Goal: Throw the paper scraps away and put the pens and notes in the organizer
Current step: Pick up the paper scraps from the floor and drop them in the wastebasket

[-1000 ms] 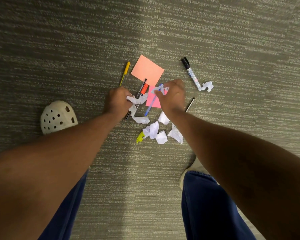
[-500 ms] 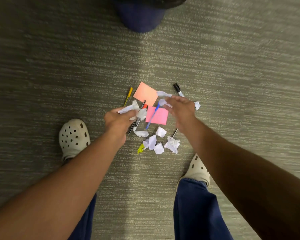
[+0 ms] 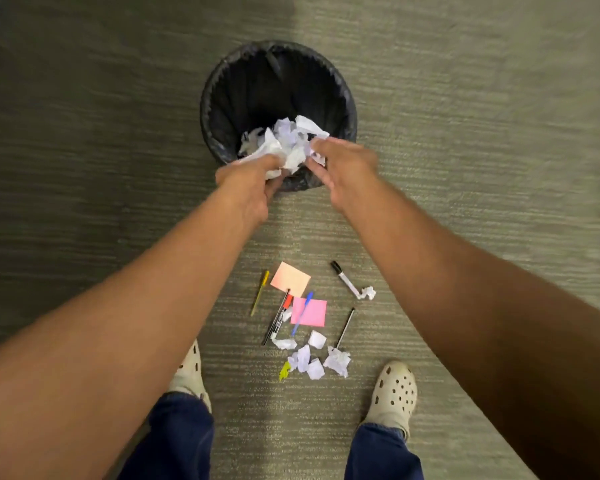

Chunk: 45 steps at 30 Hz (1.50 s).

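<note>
Reaching over a black-lined waste bin, a person holds a bundle of crumpled paper scraps above its near rim, the left hand with fingers curled around the lower part of the wad and the right hand pinching its right edge with fingers partly spread. The bundle hangs over the bin's mouth but close to the near lip, so a loose piece could well slip down outside the rim onto the carpet if the hands let go before moving farther over the opening; the light, springy paper may also cling to the fingers. More work lies between the person's feet: further white scraps, one more scrap touching the end of a black-capped marker, a yellow pen, a red-capped pen, a blue pen lying across a pink note, an orange note and a thin black pen. No organizer is in view. The carpet around the bin is open on every side, leaving free room for the arms, though the pile sits just beside the pale shoes, where a step could scatter or crush it.
</note>
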Available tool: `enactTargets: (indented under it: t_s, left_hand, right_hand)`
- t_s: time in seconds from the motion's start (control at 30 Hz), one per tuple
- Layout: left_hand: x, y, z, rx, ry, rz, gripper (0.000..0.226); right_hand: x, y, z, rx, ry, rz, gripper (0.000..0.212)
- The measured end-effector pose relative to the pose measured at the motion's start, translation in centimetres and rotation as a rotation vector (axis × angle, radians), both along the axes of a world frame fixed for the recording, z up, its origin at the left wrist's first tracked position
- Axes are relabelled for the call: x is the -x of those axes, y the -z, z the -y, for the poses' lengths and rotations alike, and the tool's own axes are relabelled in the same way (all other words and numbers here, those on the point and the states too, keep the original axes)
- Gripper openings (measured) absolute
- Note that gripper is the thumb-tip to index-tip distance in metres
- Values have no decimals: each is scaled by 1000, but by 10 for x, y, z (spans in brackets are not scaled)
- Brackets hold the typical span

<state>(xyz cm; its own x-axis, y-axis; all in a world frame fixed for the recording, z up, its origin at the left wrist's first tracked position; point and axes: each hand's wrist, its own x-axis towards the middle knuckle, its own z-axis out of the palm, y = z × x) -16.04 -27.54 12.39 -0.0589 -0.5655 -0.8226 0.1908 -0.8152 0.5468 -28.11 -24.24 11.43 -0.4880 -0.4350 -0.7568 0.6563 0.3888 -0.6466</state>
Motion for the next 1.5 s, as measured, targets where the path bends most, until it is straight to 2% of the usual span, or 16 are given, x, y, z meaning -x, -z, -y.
enactTargets:
  t_s: [0.1, 0.17, 0.27, 0.33, 0.5, 0.63, 0.8, 1.0, 1.13, 1.2, 1.27, 1.37, 1.4, 1.5]
  left_hand:
    - [16, -11, 32, -31, 106, -65, 20]
    - [20, -17, 45, -78, 137, -143, 25]
    - [22, -20, 53, -100, 103, -207, 47]
    - [20, -19, 47, -85, 120, -148, 57]
    - [5, 4, -12, -29, 300, -8, 32]
    - [-13, 60, -75, 17, 557, 160, 19]
    - [-38, 159, -155, 56, 831, 357, 19]
    - [-67, 266, -226, 146, 949, 532, 23]
    - [-89, 307, -244, 236, 1050, 686, 29]
    - [-103, 316, -249, 334, 1195, 756, 39]
    - [-116, 322, -253, 479, 1372, 813, 52]
    - [-124, 326, -259, 628, 1529, 803, 63]
    - [-123, 328, -261, 675, 1562, 796, 63]
    - [-112, 333, -263, 767, 1564, 821, 51]
  right_hand:
    - [15, 0, 27, -56, -165, 24, 35]
    - [24, 5, 37, -47, -240, 57, 46]
    - [38, 3, 36, -140, -173, 79, 41]
    - [48, 2, 22, -162, -164, 55, 36]
    - [74, 24, -60, -240, -180, -56, 19]
    - [86, 87, -147, -373, -289, -189, 17]
    - [78, 188, -239, -571, -582, -386, 13]
    - [59, 279, -305, -634, -865, -652, 36]
    - [50, 318, -319, -594, -1057, -817, 52]
    - [48, 329, -322, -582, -1132, -883, 54]
    - [45, 339, -327, -560, -1080, -929, 46]
    - [44, 345, -337, -544, -947, -1035, 21]
    - [45, 345, -339, -549, -907, -1054, 17]
    - [43, 338, -345, -567, -757, -1023, 23]
